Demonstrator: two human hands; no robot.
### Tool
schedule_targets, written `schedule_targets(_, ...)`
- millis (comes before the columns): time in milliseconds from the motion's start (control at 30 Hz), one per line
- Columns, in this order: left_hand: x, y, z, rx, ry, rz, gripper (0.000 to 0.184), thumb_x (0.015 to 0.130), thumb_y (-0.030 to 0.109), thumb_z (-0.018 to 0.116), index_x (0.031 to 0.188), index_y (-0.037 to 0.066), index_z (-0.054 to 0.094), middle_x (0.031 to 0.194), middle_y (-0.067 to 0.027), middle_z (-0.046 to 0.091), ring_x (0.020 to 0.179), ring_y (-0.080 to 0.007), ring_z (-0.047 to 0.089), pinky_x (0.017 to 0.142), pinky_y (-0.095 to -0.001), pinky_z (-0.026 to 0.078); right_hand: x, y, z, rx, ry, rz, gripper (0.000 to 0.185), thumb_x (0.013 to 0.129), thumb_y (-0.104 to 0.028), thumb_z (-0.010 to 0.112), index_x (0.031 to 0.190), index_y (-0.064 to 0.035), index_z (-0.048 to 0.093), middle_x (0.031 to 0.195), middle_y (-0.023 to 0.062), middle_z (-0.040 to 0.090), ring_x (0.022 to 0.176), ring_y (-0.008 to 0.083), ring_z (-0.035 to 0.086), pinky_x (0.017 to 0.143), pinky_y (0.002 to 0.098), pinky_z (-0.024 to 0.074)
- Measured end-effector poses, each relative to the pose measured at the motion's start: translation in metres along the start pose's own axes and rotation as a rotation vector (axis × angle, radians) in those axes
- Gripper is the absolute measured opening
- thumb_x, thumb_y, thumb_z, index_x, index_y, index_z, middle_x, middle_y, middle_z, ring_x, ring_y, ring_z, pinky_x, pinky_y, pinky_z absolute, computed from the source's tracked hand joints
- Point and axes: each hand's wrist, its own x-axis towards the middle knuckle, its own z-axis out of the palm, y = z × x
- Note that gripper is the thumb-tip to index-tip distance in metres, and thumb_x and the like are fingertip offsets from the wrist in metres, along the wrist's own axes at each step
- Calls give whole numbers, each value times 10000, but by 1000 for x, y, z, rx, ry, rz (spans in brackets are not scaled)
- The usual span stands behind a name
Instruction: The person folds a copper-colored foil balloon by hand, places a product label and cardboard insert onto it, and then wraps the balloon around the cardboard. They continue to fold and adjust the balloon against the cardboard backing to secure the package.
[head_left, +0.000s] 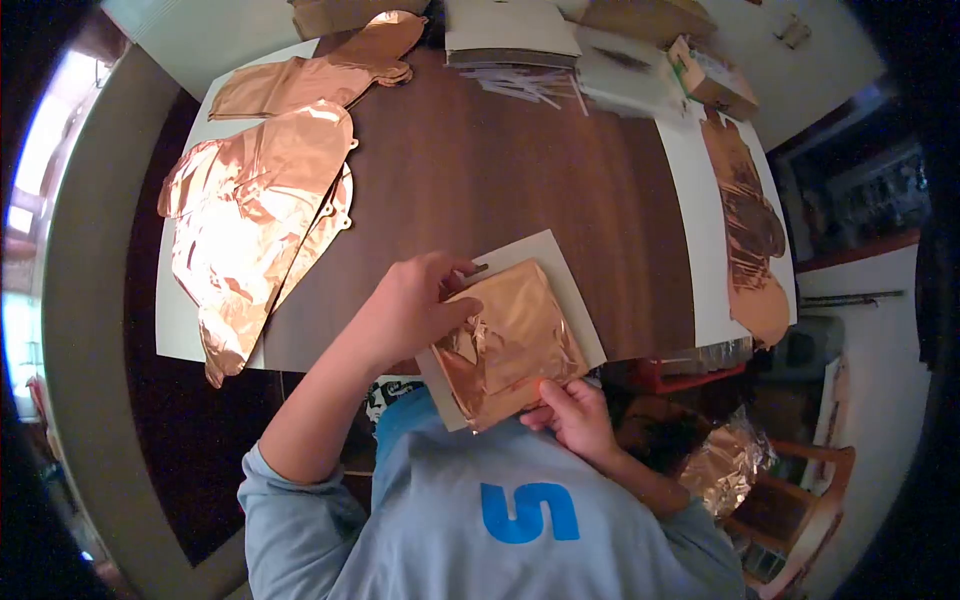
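Observation:
A folded copper-coloured foil balloon lies flat on a white card, tilted at the table's front edge, close to my body. My left hand is closed on its upper left side, thumb over the foil and fingers at the card's edge. A small dark bit shows by those fingertips; I cannot make out what it is. At the lower right corner my right hand pinches the folded foil balloon and card between thumb and fingers. Its fingertips are partly hidden underneath.
Flat copper foil balloons lie stacked at the left of the brown table, with more behind. Another copper foil piece lies along the right edge. White strips and a small box stand at the back. Crumpled foil in clear plastic sits by a chair.

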Motion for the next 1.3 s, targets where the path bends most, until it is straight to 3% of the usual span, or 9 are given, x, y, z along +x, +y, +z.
schedule_targets(100, 6, -4, 4, -32, -25, -15, 318, 862, 138, 720, 1143, 0, 663, 853, -139, 704, 756, -179, 665, 687, -333, 538, 2, 4, -1, 50, -9, 1, 338, 1002, -289, 595, 1009, 48, 627, 871, 143, 711, 729, 198, 715, 627, 283, 561)
schedule_targets(200, 11, 9, 3, 1, -62, -125, 312, 851, 147, 699, 1114, -18, 666, 929, -199, 719, 859, -300, 712, 770, -386, 550, 4, 10, -3, 82, -19, 0, 334, 1001, -293, 597, 1029, 38, 624, 875, 141, 708, 731, 202, 716, 628, 286, 566)
schedule_targets(500, 28, -17, 20, -76, -29, -66, 258, 876, 152, 658, 1081, -5, 664, 911, -211, 713, 818, -325, 705, 747, -398, 549, 5, 11, 0, 69, 39, -21, 315, 985, -298, 624, 1051, 9, 632, 871, 123, 709, 718, 203, 712, 616, 284, 567)
schedule_targets(600, 21, -9, 25, 152, 134, 2, 273, 905, 189, 673, 1112, 16, 635, 956, -159, 707, 800, -328, 681, 698, -407, 543, 7, 13, -2, 91, 26, -25, 318, 982, -301, 630, 1053, 9, 633, 874, 127, 708, 714, 203, 711, 614, 285, 568)
schedule_targets(800, 11, -12, 36, 806, 418, 223, 213, 812, 253, 713, 893, 82, 615, 890, -99, 621, 845, -304, 631, 712, -433, 468, 8, 14, 4, 130, 59, -4, 331, 980, -305, 632, 1062, 15, 622, 880, 128, 703, 717, 204, 707, 615, 284, 565)
schedule_targets(1000, -13, -20, 46, 842, 370, 431, 238, 834, 276, 690, 1012, 118, 688, 957, -54, 611, 936, -266, 578, 801, -421, 440, 8, 12, 7, 153, 41, 10, 340, 985, -310, 623, 1066, 20, 614, 880, 128, 697, 728, 207, 705, 617, 284, 563)
schedule_targets(1167, -30, -7, 42, 722, 277, 383, 661, 807, 530, 676, 1183, -11, 630, 1170, -162, 597, 1128, -352, 545, 1011, -526, 395, 11, 14, 4, 163, 18, 8, 367, 986, -341, 616, 1045, 22, 618, 890, 146, 698, 728, 220, 708, 624, 306, 572)
schedule_targets(1267, -38, -6, 46, 738, 260, 377, 868, 768, 664, 646, 1259, -47, 573, 1267, -196, 552, 1217, -384, 500, 1081, -582, 332, 2, -14, -7, -27, -104, 233, 353, 995, -337, 601, 982, 12, 650, 853, 119, 708, 701, 199, 704, 633, 304, 563)
schedule_targets(1300, -40, -9, 47, 739, 254, 377, 904, 757, 687, 638, 1278, -47, 558, 1287, -201, 539, 1235, -390, 486, 1092, -592, 316, -3, -24, -17, -294, -212, 160, 328, 989, -314, 611, 954, 8, 657, 830, 111, 708, 690, 193, 702, 634, 299, 557)
